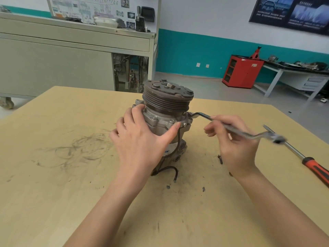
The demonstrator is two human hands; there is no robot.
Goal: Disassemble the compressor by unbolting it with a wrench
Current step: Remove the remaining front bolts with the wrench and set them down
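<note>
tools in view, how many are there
2: a wrench held in the right hand, its far end on the compressor; an orange-handled screwdriver lying on the table at right. More may sit out of view.

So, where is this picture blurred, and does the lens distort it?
Head view: the wrench is motion-blurred at its outer end, while the compressor is sharp. Head view: the wide lens bends straight lines near the borders; light is soft, shadows faint.
</note>
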